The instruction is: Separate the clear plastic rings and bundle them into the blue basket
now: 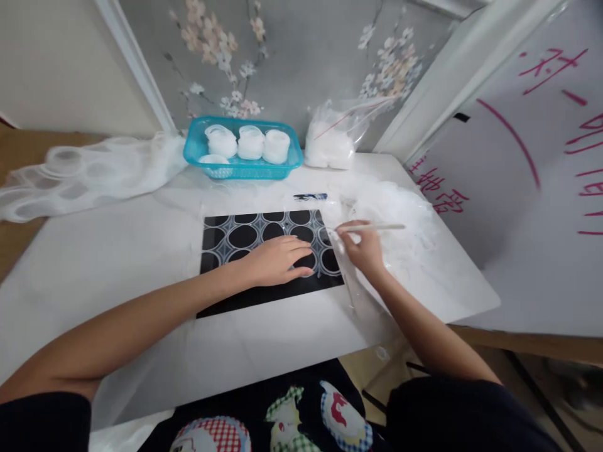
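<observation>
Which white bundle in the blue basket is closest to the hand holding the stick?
The rightmost bundle in the blue basket. The right hand holds the pale stick, and the other bundles all sit further left.

- Wearing short, dark, plain sleeves (pixel 44 422), ending near the elbows.
- Leaving both hands (pixel 280 260) and forearms (pixel 155 320) bare.
- Showing dark cloth (pixel 252 402) across the lap.
- Displaying a red-checked round patch (pixel 221 433), a pale patch with green checks (pixel 285 415), and a blue-checked oval patch (pixel 348 420) with a red shape (pixel 338 408) inside.
</observation>
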Demonstrator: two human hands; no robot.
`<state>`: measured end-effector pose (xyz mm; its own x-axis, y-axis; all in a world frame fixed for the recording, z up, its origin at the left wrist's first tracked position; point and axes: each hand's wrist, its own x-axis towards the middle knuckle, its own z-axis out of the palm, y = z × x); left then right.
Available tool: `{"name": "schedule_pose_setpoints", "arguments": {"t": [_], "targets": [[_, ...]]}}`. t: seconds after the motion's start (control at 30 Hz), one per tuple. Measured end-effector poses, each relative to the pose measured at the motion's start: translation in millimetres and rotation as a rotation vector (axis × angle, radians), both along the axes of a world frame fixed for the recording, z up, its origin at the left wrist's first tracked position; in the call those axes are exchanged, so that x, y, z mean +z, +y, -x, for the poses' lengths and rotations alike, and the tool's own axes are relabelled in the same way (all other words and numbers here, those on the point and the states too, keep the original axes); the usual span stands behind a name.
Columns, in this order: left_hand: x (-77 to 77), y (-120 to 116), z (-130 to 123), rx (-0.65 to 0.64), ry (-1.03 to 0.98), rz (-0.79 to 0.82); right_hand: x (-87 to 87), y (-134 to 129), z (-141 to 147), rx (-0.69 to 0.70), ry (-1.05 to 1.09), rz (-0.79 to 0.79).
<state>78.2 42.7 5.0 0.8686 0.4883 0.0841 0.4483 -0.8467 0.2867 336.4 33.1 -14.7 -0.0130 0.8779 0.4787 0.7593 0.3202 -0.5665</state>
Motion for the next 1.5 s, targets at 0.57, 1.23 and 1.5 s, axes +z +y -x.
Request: {"name": "schedule_pose_setpoints", "arguments": {"t": [0.57, 1.23, 1.5], "targets": [[-14.6, -1, -32, -0.156, 0.171, 0.015, -9.4, 10, -5, -0.288, -0.064, 0.023], [-39.8, -35, -15, -0.313, -0.032, -0.199, -14.8, -93, 29, -0.047, 0.293, 0.246], [-39.7, -38, -20, -0.312, -0.044, -0.132, -19.2, -98, 31, -0.071, 0.150, 0.213]]}}
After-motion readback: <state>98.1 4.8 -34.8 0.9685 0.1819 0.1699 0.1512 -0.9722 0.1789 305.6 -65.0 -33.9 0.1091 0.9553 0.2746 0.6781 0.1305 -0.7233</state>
